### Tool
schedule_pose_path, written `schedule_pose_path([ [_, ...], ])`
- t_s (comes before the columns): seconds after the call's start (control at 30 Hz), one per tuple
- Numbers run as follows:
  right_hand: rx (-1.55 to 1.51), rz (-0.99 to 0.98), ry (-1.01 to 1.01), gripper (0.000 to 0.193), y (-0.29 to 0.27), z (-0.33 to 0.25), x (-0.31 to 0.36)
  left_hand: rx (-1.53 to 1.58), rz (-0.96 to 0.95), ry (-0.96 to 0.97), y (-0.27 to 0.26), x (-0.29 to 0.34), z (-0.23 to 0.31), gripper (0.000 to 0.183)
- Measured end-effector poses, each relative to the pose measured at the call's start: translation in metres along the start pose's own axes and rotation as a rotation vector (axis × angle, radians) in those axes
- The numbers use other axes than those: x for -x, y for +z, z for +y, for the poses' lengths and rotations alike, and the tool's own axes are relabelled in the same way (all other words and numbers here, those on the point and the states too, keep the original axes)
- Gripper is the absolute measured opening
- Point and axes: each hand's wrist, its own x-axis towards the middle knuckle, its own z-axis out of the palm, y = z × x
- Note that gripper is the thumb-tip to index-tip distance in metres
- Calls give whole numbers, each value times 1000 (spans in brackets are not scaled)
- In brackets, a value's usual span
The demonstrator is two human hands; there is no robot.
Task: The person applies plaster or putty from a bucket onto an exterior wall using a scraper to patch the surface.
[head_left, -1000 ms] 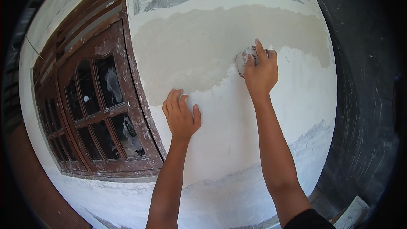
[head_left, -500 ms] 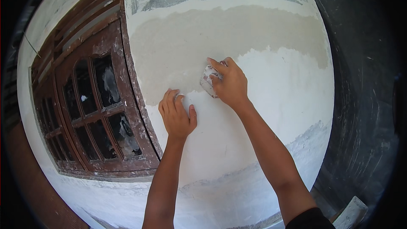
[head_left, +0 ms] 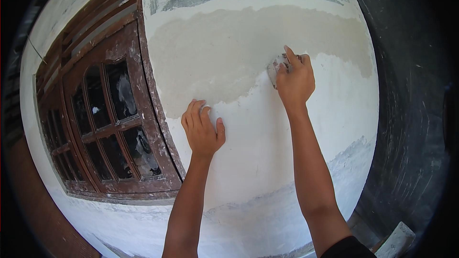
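Note:
My right hand [head_left: 295, 81] grips a flat putty scraper [head_left: 273, 70] smeared with white and brown. The scraper's plate lies against the wall [head_left: 248, 143], at the lower border of a damp beige-grey patch of putty [head_left: 215, 52]. My fingers hide part of the scraper. Lower and to the left, my left hand [head_left: 203, 131] rests with bent, parted fingers at the wall, near the same border. Some whitish smears show about its fingertips, and I see no tool in it. White, drier coating covers the wall below the patch.
A brown wooden window [head_left: 107, 124] with dark panes and paint splashes is set into the wall at the left. A dark surface [head_left: 406, 114] stands beyond the wall's right edge. At the lower right lies a whitish board-like piece [head_left: 398, 240].
My right hand has moved right and slightly up along the wall with the scraper. The beige-grey patch shows more of its lower border where the hand was. My left hand has barely shifted.

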Motion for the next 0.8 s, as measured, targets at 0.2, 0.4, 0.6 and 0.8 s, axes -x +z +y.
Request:
schedule_pose_path([
  [0.2, -88, -243, -99, 44, 28, -13, 25, -3, 5, -2, 1, 2, -2, 38],
  [0.4, -195, -107, -82, 43, 13, -16, 16, 2, -2, -3, 1, 2, -1, 39],
  [0.6, 23, 12, -49, 42, 16, -1, 7, -5, 1, -2, -1, 1, -1, 39],
  [0.8, -164, -226, -288, 44, 29, -33, 40, 1, 1, -3, 2, 3, -1, 39],
])
